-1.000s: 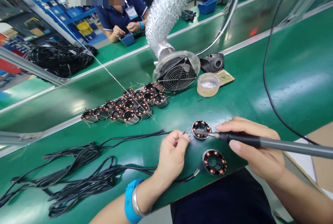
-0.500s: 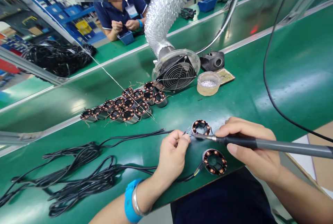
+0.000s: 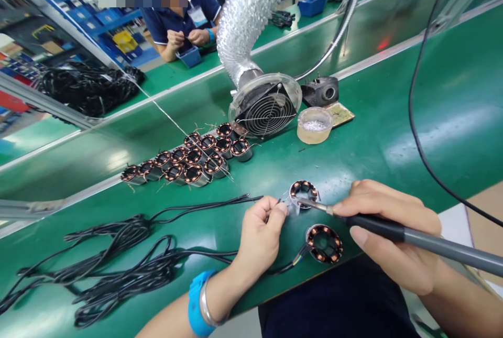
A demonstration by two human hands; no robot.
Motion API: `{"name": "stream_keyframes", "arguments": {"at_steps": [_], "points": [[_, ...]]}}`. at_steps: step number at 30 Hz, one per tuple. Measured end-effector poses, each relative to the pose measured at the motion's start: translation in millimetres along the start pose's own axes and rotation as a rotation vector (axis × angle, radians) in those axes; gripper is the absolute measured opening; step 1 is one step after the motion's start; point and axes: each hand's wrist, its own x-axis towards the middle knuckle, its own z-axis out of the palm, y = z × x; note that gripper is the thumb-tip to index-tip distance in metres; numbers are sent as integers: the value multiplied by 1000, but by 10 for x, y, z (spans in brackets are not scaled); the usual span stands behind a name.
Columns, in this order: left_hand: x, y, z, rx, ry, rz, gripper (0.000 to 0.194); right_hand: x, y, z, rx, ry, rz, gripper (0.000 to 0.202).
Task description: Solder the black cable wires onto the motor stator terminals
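Note:
My left hand (image 3: 262,228) pinches the end of a black cable (image 3: 220,202) beside the upper copper-wound ring (image 3: 314,191). My right hand (image 3: 393,228) grips a soldering iron (image 3: 424,241) by its dark handle. Its metal tip lies over the lower left edge of that ring, close to my left fingertips, with a wisp of smoke there. Whether the tip touches the thin wires is too small to tell. Nearer to me lies a second wound ring (image 3: 324,244), with a cable and coloured wires attached at its left.
Several wound cores (image 3: 194,173) stand behind my left hand. A fume extractor fan (image 3: 269,110), a round tub (image 3: 314,126) and an iron holder (image 3: 323,91) sit further back. Bundled cables (image 3: 129,270) lie left. A person (image 3: 188,18) works across the bench.
My right hand and the iron have shifted right and slightly toward me, with the handle now more tilted. Smoke shows near the tip. My left hand has stayed in place.

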Motion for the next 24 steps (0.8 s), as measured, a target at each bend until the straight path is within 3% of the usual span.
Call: {"name": "stream_keyframes", "arguments": {"at_steps": [10,16,21,24], "points": [[5,-5,5,-28,9,-5,30,-24,85,-31,-48,44,-27,23],[1,-6,13,-29,3,-3,29,46,486,-29,-400,317,-70,29],[8,-16,11,-41,7,-17,29,81,786,-41,-599,114,56,28],[9,-20,3,-40,5,-12,30,45,752,-30,-527,157,76,25]]}}
